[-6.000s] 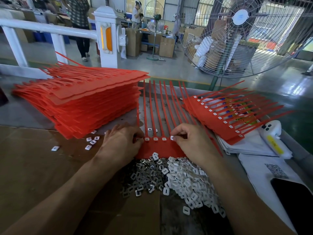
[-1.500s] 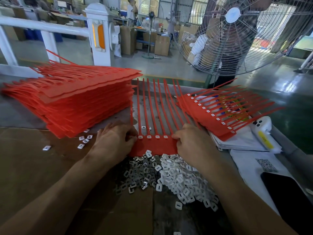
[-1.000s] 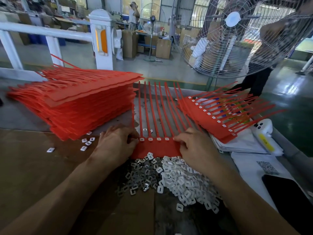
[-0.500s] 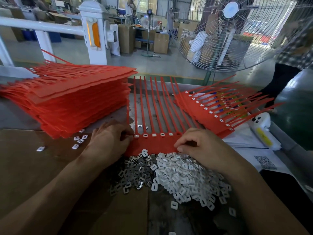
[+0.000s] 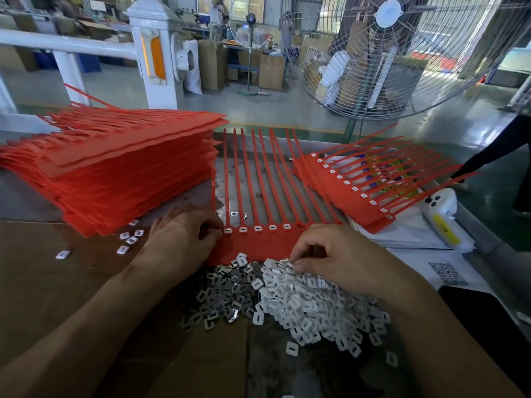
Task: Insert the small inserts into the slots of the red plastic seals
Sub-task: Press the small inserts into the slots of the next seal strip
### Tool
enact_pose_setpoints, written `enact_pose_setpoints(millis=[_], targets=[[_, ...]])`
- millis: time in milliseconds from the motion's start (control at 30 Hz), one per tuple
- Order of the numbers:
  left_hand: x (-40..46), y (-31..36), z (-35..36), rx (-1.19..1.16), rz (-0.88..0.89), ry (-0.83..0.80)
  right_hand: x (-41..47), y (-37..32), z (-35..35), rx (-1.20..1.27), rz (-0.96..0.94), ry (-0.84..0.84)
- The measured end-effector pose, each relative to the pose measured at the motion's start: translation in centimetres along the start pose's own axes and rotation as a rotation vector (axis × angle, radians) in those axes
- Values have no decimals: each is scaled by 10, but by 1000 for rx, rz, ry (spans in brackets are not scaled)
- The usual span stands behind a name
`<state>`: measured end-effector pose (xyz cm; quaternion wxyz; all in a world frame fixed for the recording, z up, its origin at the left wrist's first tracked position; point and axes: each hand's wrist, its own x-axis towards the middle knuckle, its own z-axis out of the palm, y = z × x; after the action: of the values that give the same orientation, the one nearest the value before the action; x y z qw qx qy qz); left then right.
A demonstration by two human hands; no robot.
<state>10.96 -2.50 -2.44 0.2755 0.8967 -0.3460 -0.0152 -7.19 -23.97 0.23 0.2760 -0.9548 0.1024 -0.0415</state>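
Observation:
A red seal strip (image 5: 258, 245) lies flat in front of me, its long tails pointing away. Several of its slots (image 5: 257, 228) hold white inserts. My left hand (image 5: 178, 239) grips the strip's left end, fingertips at the leftmost slot. My right hand (image 5: 339, 254) hovers over the pile of white inserts (image 5: 304, 303) just below the strip, thumb and forefinger pinching into the pile's top edge. A darker heap of metal inserts (image 5: 221, 294) lies beside the white ones.
A tall stack of red seals (image 5: 120, 168) fills the left. Filled strips (image 5: 353, 191) lie fanned at the right on papers, by a white device (image 5: 439, 214) and a dark phone (image 5: 488, 317). Loose inserts (image 5: 126, 239) dot the cardboard (image 5: 57, 282). A big fan (image 5: 385, 53) stands behind.
My right hand has come off the strip's right slots and dropped back onto the white insert pile. My left hand has stayed at the strip's left end.

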Motion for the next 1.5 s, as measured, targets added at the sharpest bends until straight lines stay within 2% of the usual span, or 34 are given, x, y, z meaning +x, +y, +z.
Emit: enact_pose_setpoints(millis=[300,467,633,933,1500], targets=[[1,-1,1,5,-4,-2,-1,3,-3,90,15,-12],[1,-2,2,13,11,7,6,13,1,263,100,239],[3,-2,2,29,12,-10,16,21,11,380,194,372],[2,-4,3,14,2,-3,36,23,19,279,249,443],[3,-5,2,-1,14,8,43,17,20,83,232,372]])
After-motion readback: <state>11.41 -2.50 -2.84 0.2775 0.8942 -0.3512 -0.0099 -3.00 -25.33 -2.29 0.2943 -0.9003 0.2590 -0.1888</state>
